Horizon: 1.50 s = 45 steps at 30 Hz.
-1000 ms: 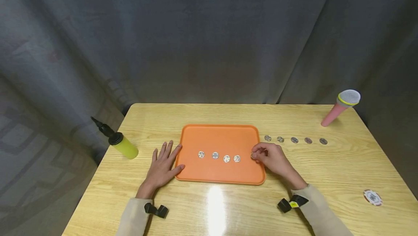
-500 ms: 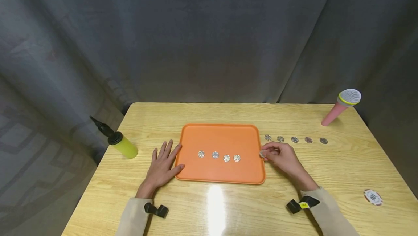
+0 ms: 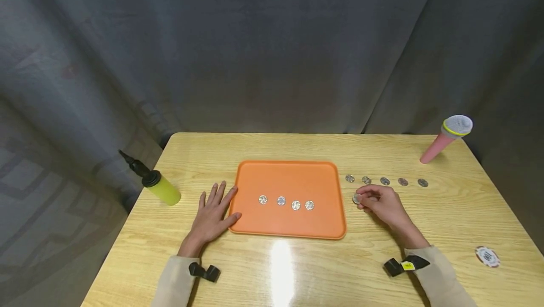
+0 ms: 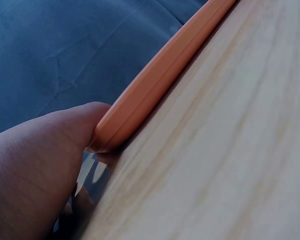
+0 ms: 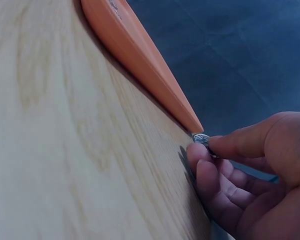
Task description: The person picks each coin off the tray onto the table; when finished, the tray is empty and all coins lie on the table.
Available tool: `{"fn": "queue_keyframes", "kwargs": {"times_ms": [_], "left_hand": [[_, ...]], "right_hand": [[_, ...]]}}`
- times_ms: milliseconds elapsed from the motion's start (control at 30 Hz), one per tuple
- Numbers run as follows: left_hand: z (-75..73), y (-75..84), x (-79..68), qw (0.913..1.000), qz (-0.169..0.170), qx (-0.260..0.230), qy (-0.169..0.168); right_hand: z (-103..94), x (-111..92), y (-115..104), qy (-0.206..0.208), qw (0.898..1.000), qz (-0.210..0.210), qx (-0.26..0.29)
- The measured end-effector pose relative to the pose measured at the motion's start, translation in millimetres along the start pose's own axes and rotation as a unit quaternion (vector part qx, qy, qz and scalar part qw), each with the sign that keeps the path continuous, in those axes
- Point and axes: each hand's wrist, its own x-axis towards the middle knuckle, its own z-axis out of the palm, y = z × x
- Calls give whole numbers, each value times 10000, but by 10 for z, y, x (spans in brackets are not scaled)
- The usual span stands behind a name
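The coin (image 3: pixel 356 199) is pinched in your right hand (image 3: pixel 384 207), just off the right edge of the orange tray (image 3: pixel 289 225) — slackening could drop it. Your left hand (image 3: pixel 210 216), fingers spread, touches the tray's left edge — a nudge could shift it.

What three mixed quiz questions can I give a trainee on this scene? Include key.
1. How many coins lie on the orange tray?

2. True or false: the right hand pinches a single coin outside the tray's right rim.

3. Which is nearest the far right corner of the table?
A) yellow pump
B) pink microphone
C) poker chip

Key: 1. Four. 2. True. 3. B.
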Motion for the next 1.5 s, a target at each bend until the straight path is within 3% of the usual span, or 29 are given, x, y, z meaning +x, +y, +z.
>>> {"fn": "queue_keyframes", "kwargs": {"times_ms": [133, 267, 467, 700, 1067, 1333, 1500], "left_hand": [[-7, 7, -4, 10000, 53, -45, 71], [-4, 2, -2, 9999, 64, -54, 106], [0, -3, -1, 9999, 51, -57, 72], [-12, 14, 0, 10000, 38, -10, 12], [-11, 15, 1, 10000, 35, 1, 74], [-10, 4, -3, 10000, 8, -8, 23], [-8, 7, 1, 10000, 39, -44, 60]], "right_hand": [[-3, 15, 10, 78, 9998, -38, -197], [24, 45, 9, 221, 9969, -339, -673], [74, 93, -5, 663, 9816, -821, -1591], [126, 126, -20, 783, 9719, -935, -2012], [156, 137, -27, 800, 9603, -1169, -2405], [155, 125, -59, 719, 9618, -1076, -2414], [94, 79, -159, 751, 9613, -1262, -2330]]}}
